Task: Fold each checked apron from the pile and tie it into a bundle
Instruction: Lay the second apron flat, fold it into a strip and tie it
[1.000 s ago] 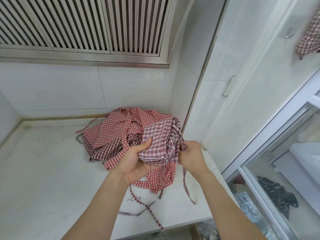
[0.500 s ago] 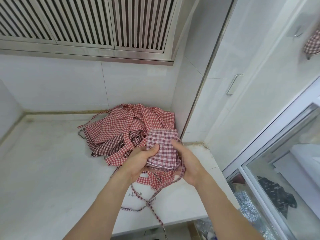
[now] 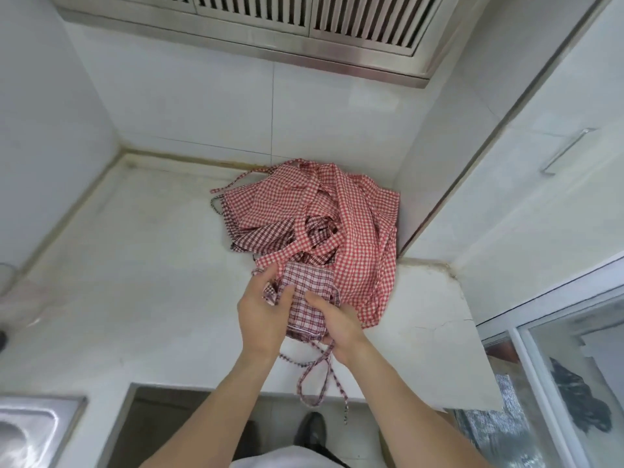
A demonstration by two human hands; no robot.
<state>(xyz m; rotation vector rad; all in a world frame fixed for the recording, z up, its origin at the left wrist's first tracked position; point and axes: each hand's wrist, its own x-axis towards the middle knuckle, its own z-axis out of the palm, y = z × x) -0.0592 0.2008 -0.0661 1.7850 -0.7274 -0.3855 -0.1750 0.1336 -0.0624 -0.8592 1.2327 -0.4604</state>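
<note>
A folded dark-red checked apron lies as a small rectangular packet on the white counter, in front of the pile. My left hand holds its left side, thumb on top and fingers by a loose strap end. My right hand presses and grips its lower right part. Its straps trail over the counter's front edge in a loop. Behind it the pile of red checked aprons sits heaped in the back right corner.
A tiled wall and a slatted metal hood stand behind the counter. A cabinet door with a handle is on the right. A steel sink shows at bottom left, a glass door at lower right. My shoe is below.
The folded apron has come down from mid-air onto the counter. Both hands lowered with it, and the view tilted down, showing the sink and floor.
</note>
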